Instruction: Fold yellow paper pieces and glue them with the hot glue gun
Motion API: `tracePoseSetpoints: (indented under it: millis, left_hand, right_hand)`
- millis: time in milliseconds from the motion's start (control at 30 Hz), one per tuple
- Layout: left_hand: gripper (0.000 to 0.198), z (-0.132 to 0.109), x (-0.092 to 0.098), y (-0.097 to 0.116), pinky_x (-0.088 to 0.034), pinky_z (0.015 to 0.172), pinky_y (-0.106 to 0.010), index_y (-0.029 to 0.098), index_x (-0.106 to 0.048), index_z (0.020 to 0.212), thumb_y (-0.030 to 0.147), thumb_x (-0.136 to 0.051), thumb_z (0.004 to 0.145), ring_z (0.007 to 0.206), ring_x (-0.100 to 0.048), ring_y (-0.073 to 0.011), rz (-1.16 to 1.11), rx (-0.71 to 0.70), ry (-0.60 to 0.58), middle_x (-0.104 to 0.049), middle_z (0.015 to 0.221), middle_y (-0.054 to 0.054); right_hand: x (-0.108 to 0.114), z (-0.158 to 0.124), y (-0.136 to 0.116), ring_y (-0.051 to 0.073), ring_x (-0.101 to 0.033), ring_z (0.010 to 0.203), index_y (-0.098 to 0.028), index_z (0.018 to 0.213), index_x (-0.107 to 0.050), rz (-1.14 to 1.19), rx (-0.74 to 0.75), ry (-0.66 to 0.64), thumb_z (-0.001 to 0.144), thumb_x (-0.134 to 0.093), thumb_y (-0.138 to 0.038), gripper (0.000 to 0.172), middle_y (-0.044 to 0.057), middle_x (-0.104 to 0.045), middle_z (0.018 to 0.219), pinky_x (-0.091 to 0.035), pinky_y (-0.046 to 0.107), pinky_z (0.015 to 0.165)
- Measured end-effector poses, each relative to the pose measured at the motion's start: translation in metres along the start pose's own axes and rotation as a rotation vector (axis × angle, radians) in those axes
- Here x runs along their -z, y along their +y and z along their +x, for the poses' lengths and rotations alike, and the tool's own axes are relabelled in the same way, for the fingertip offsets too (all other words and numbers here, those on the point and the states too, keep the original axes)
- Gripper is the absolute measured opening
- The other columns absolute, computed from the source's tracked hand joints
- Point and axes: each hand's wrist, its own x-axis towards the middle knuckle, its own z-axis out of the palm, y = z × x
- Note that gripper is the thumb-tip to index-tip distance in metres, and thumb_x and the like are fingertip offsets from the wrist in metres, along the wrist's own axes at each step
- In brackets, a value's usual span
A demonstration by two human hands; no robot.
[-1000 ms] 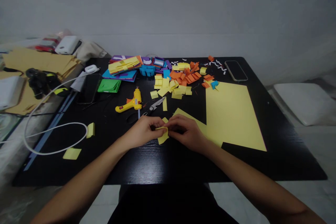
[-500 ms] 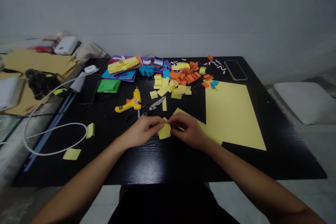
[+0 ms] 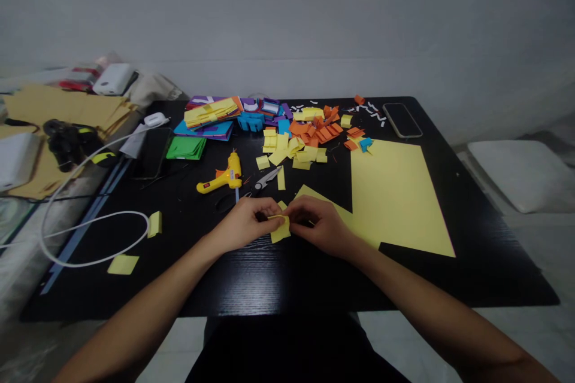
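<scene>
A small piece of yellow paper [image 3: 281, 232] is pinched between my left hand [image 3: 245, 224] and my right hand [image 3: 317, 218], over the front middle of the black table. My left thumb lies across its upper part, and my right fingertips close on its right edge. Part of the piece is hidden by the fingers. Just beyond my hands lie scissors [image 3: 267, 178] with grey blades and a narrow yellow paper strip [image 3: 281, 178]. A large yellow sheet [image 3: 395, 191] extends to the right, partly behind my right hand.
A yellow glue gun [image 3: 229, 175] lies left of the scissors. Behind are folded yellow papers [image 3: 281, 143], orange pieces [image 3: 317, 130] and a green stack [image 3: 186, 147]. A white cable [image 3: 94, 215] loops at left, near a dark phone [image 3: 153, 152]. Another phone [image 3: 403, 120] lies back right.
The yellow piece has tilted and bent slightly in my fingers, its top edge now folding under my left thumb. Both hands stay in nearly the same place.
</scene>
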Motion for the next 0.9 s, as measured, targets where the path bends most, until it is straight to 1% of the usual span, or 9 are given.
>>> tracePoseSetpoints:
  millis: [167, 333, 433, 500, 567, 633, 767, 833, 900]
  left_hand:
    - [0.025, -0.003, 0.003, 0.003, -0.042, 0.061, -0.022, 0.015, -0.075, 0.091, 0.035, -0.062, 0.095, 0.065, -0.056, -0.0114, 0.0, -0.038, -0.032, -0.066, 0.071, 0.0]
    - [0.024, -0.003, 0.008, 0.002, -0.047, 0.062, -0.023, 0.016, -0.076, 0.098, 0.03, -0.056, 0.098, 0.067, -0.062, -0.013, 0.028, -0.063, -0.047, -0.071, 0.076, -0.002]
    - [0.024, -0.003, 0.009, 0.002, -0.049, 0.065, -0.024, 0.017, -0.075, 0.1, 0.025, -0.053, 0.098, 0.068, -0.065, -0.0129, 0.012, -0.083, -0.026, -0.073, 0.08, -0.002]
    - [0.023, -0.002, 0.008, 0.003, -0.049, 0.065, -0.024, 0.016, -0.074, 0.104, 0.024, -0.053, 0.098, 0.069, -0.065, -0.0128, -0.024, -0.073, 0.006, -0.073, 0.082, -0.002]
    - [0.021, -0.001, 0.006, 0.003, -0.047, 0.062, -0.023, 0.016, -0.07, 0.109, 0.025, -0.056, 0.097, 0.067, -0.062, -0.0123, -0.076, -0.054, 0.039, -0.07, 0.079, -0.001]
    - [0.02, 0.0, 0.003, 0.002, -0.044, 0.059, -0.022, 0.016, -0.066, 0.11, 0.028, -0.059, 0.096, 0.063, -0.057, -0.0109, -0.127, -0.047, 0.073, -0.064, 0.073, 0.002]
    - [0.014, 0.001, -0.002, -0.003, -0.038, 0.058, -0.02, 0.017, -0.061, 0.103, 0.029, -0.063, 0.095, 0.059, -0.048, -0.0086, -0.167, -0.049, 0.121, -0.053, 0.067, 0.006]
    - [0.013, 0.001, -0.002, -0.005, -0.037, 0.058, -0.02, 0.017, -0.059, 0.1, 0.028, -0.064, 0.095, 0.059, -0.046, -0.0084, -0.166, -0.049, 0.128, -0.05, 0.067, 0.007]
    - [0.013, 0.0, -0.002, -0.006, -0.037, 0.058, -0.021, 0.018, -0.058, 0.098, 0.028, -0.064, 0.094, 0.06, -0.045, -0.0084, -0.161, -0.058, 0.128, -0.049, 0.067, 0.007]
  right_hand:
    - [0.001, 0.0, 0.002, 0.014, -0.073, 0.08, -0.019, 0.099, -0.076, 0.002, -0.035, -0.008, 0.083, -0.074, -0.017, 0.016, 0.004, -0.074, 0.092, -0.061, 0.028, 0.075]
    - [0.002, 0.001, 0.002, 0.015, -0.073, 0.08, -0.02, 0.099, -0.075, 0.012, -0.062, 0.004, 0.084, -0.077, -0.022, 0.015, 0.004, -0.075, 0.093, -0.063, 0.03, 0.076]
    - [0.002, 0.001, 0.002, 0.016, -0.074, 0.081, -0.02, 0.098, -0.074, 0.026, -0.067, 0.025, 0.083, -0.077, -0.024, 0.016, 0.004, -0.075, 0.094, -0.063, 0.031, 0.078]
    - [0.002, 0.001, 0.003, 0.016, -0.074, 0.081, -0.02, 0.098, -0.073, 0.033, -0.072, 0.045, 0.083, -0.077, -0.023, 0.016, 0.004, -0.075, 0.094, -0.064, 0.032, 0.08]
    - [0.002, 0.001, 0.004, 0.016, -0.074, 0.08, -0.02, 0.098, -0.071, 0.028, -0.068, 0.068, 0.082, -0.077, -0.022, 0.016, 0.004, -0.076, 0.094, -0.064, 0.032, 0.08]
    - [0.001, 0.001, 0.003, 0.016, -0.074, 0.079, -0.02, 0.097, -0.07, 0.008, -0.048, 0.089, 0.082, -0.076, -0.021, 0.016, 0.004, -0.075, 0.092, -0.064, 0.032, 0.079]
    - [0.0, 0.0, 0.0, 0.017, -0.074, 0.078, -0.019, 0.097, -0.069, -0.037, -0.009, 0.074, 0.083, -0.075, -0.02, 0.016, 0.004, -0.074, 0.09, -0.063, 0.032, 0.079]
    - [0.0, -0.001, -0.003, 0.016, -0.073, 0.079, -0.019, 0.098, -0.067, -0.049, 0.014, 0.055, 0.083, -0.072, -0.017, 0.016, 0.004, -0.073, 0.091, -0.063, 0.032, 0.08]
    - [0.0, -0.002, -0.006, 0.016, -0.073, 0.08, -0.02, 0.102, -0.066, -0.051, 0.036, 0.042, 0.082, -0.068, -0.013, 0.021, 0.004, -0.073, 0.092, -0.063, 0.032, 0.08]
